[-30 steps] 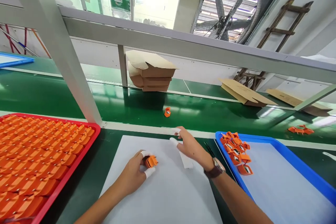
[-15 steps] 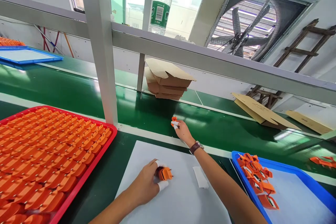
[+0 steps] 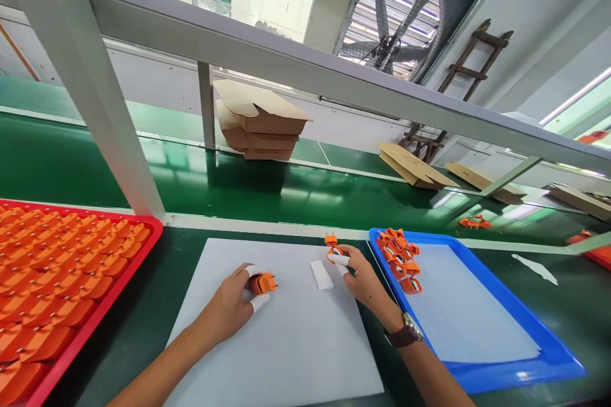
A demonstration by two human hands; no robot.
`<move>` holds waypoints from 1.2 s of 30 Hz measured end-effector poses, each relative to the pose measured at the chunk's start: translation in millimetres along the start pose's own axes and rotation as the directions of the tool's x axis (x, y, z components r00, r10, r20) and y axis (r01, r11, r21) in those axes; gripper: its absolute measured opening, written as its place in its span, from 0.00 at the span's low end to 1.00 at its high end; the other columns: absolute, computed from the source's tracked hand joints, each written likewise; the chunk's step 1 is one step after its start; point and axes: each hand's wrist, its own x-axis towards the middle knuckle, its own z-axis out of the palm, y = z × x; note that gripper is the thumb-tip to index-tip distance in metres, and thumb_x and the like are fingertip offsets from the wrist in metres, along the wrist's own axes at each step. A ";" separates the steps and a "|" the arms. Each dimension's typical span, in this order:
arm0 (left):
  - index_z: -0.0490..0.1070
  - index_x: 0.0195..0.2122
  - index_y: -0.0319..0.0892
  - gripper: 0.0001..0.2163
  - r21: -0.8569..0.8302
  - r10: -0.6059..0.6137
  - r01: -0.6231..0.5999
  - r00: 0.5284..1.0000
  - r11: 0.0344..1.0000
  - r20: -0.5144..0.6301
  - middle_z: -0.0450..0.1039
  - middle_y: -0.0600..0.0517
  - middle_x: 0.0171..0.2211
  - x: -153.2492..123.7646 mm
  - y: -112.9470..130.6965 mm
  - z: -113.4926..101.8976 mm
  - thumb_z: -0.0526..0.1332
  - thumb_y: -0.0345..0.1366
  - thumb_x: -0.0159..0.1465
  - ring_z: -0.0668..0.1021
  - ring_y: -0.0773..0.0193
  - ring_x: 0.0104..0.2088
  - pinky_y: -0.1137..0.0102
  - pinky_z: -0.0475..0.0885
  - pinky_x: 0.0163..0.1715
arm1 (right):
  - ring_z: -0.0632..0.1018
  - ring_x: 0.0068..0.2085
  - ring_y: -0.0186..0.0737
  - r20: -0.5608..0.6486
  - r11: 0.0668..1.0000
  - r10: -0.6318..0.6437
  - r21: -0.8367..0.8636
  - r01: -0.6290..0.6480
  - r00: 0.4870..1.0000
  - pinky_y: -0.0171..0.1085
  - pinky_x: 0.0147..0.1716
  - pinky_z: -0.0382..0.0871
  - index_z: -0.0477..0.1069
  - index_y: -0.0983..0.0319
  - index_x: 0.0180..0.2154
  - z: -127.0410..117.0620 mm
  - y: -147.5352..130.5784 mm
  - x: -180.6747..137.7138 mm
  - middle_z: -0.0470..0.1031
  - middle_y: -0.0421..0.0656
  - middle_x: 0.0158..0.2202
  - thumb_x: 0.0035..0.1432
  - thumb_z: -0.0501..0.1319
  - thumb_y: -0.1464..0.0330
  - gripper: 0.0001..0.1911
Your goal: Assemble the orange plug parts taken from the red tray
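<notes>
Red tray (image 3: 151,224): far left; packed with rows of orange plugs (image 3: 62,267); touched by neither hand
White sheet (image 3: 286,343): flat on the bench between the two trays; under both hands
Left hand (image 3: 229,305): closed in a fingertip pinch on the left plug (image 3: 262,282); white cots on thumb and forefinger
Left plug: low over the sheet, prongs pointing right (resting on it or just clear, cannot tell)
Paper slip (image 3: 321,275): on the sheet between the hands; apart from both
Right hand (image 3: 365,280): pinching the right plug (image 3: 331,243) at the fingertips, prongs up; watch (image 3: 405,334) on the wrist
Blue tray (image 3: 525,372): just right of the right hand; small heap of plugs (image 3: 401,257) in its far left corner
Green belt (image 3: 286,191): beyond the bench; cardboard boxes (image 3: 258,124) at its far edge
Step in hand: by the look of it, one plug gripped per hand, neither let go
Next move calls for: probably a firm pinch on such small bodies; clearance for the upright prongs near the tray rim
</notes>
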 end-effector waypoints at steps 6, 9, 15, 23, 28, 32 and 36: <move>0.68 0.53 0.50 0.14 0.097 0.088 -0.084 0.996 0.992 -0.034 0.71 0.50 0.51 -1.9 -3.5 5.0 0.61 0.37 0.66 0.77 0.60 0.44 0.60 0.77 0.46 | 0.63 0.65 0.56 -0.051 0.999 0.015 -0.041 -0.017 0.999 0.61 0.63 0.59 0.79 0.57 0.42 -12.6 -24.7 -24.8 0.64 0.49 0.61 0.48 0.55 0.81 0.24; 0.66 0.54 0.50 0.15 0.174 0.170 -0.160 0.985 0.972 -0.040 0.69 0.49 0.51 -4.7 -4.0 7.8 0.60 0.35 0.67 0.76 0.60 0.45 0.62 0.76 0.45 | 0.67 0.61 0.52 -0.008 0.996 -0.060 0.071 0.061 0.998 0.56 0.60 0.64 0.71 0.54 0.54 -17.5 -68.0 -28.1 0.64 0.49 0.60 0.58 0.58 0.76 0.24; 0.64 0.56 0.50 0.18 0.325 0.273 -0.256 0.962 0.911 -0.009 0.68 0.49 0.50 -9.5 -3.3 9.5 0.62 0.33 0.65 0.75 0.60 0.44 0.63 0.75 0.43 | 0.75 0.38 0.40 0.319 0.963 -0.119 0.270 0.030 0.940 0.42 0.40 0.75 0.63 0.52 0.60 19.1 -129.4 -20.9 0.73 0.43 0.43 0.63 0.63 0.64 0.24; 0.65 0.58 0.52 0.19 0.217 0.184 -0.199 0.979 0.956 0.088 0.69 0.49 0.48 -14.8 6.1 3.1 0.63 0.38 0.67 0.75 0.62 0.39 0.65 0.75 0.42 | 0.73 0.36 0.38 0.272 0.913 -0.179 0.404 0.056 0.945 0.39 0.36 0.70 0.71 0.56 0.45 58.2 -120.9 -13.6 0.73 0.41 0.42 0.64 0.58 0.70 0.09; 0.67 0.57 0.52 0.16 0.197 0.112 -0.139 0.984 0.971 0.139 0.71 0.48 0.50 -13.2 11.7 -0.2 0.60 0.38 0.68 0.76 0.61 0.41 0.64 0.75 0.42 | 0.72 0.37 0.38 0.214 0.894 -0.235 0.430 0.125 0.948 0.39 0.37 0.69 0.69 0.56 0.46 62.9 -117.5 -17.8 0.72 0.42 0.42 0.65 0.56 0.71 0.09; 0.66 0.57 0.52 0.16 0.219 0.094 -0.123 0.986 0.968 0.140 0.71 0.47 0.51 -12.0 11.6 1.7 0.60 0.38 0.68 0.76 0.61 0.40 0.65 0.75 0.40 | 0.70 0.33 0.38 0.257 0.932 -0.256 0.321 0.167 0.932 0.39 0.34 0.68 0.68 0.57 0.45 64.9 -117.1 -18.9 0.70 0.42 0.39 0.65 0.54 0.73 0.09; 0.68 0.55 0.50 0.15 0.211 0.124 -0.144 0.986 0.967 0.108 0.73 0.47 0.47 -10.8 7.7 6.9 0.61 0.40 0.68 0.76 0.61 0.39 0.66 0.75 0.37 | 0.70 0.33 0.39 0.274 0.933 -0.251 0.323 0.157 0.928 0.39 0.34 0.67 0.67 0.58 0.44 64.5 -115.8 -17.4 0.70 0.43 0.38 0.64 0.53 0.75 0.10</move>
